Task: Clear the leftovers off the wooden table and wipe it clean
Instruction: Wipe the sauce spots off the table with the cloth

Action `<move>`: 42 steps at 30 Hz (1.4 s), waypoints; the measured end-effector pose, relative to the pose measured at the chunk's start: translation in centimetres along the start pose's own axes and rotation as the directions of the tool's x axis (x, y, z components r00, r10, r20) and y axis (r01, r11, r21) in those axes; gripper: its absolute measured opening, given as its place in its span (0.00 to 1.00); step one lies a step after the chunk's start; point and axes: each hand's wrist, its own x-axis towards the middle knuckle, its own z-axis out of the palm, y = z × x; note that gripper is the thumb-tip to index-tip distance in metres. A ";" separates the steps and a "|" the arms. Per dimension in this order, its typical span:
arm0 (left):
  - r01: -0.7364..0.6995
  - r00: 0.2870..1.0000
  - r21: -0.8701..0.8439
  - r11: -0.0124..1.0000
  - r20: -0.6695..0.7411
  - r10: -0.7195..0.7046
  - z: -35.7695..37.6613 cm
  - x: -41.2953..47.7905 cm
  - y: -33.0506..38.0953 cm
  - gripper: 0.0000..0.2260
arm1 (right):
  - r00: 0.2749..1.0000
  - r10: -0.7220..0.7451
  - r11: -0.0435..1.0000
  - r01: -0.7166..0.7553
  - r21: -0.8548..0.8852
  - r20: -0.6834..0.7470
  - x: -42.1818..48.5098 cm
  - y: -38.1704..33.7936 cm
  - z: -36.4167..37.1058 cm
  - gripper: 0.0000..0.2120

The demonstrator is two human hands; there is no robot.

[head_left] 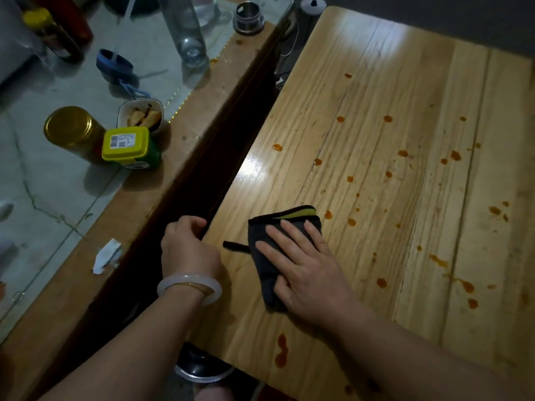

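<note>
The light wooden table (390, 91) fills the right side, speckled with several orange sauce drops (456, 155) and a larger smear (281, 354) near its front edge. A dark grey cloth (262, 253) with a yellow-green inner layer lies flat near the table's left edge. My right hand (307, 264) presses on the cloth with fingers spread and flat. My left hand (186, 244), a pale bangle on its wrist, curls its fingers over the table's left edge.
Left of a dark gap stands a glass-topped counter (58, 198) holding a gold-lidded jar (71, 127), a yellow-lidded green box (127, 146), a small bowl of food scraps (143, 115), a clear bottle (188, 33) and a metal cup (249, 17). A metal bowl (202, 369) sits below the table's front corner.
</note>
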 end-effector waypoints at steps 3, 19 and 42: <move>-0.233 0.970 0.035 0.972 -0.058 0.235 1.8 -1.0 1.7 0.15 | 0.998 0.039 0.999 -0.038 0.013 -0.047 0.8 1.0 -0.1 0.28; -0.366 0.920 0.263 0.892 -0.038 0.389 8.6 1.7 5.7 0.24 | 0.937 0.304 0.953 -0.299 0.056 -0.170 5.6 7.9 -1.2 0.28; -0.333 0.925 0.322 0.886 -0.069 0.373 9.0 1.7 5.8 0.24 | 0.995 0.061 0.998 -0.061 -0.004 -0.073 15.3 10.9 -2.7 0.31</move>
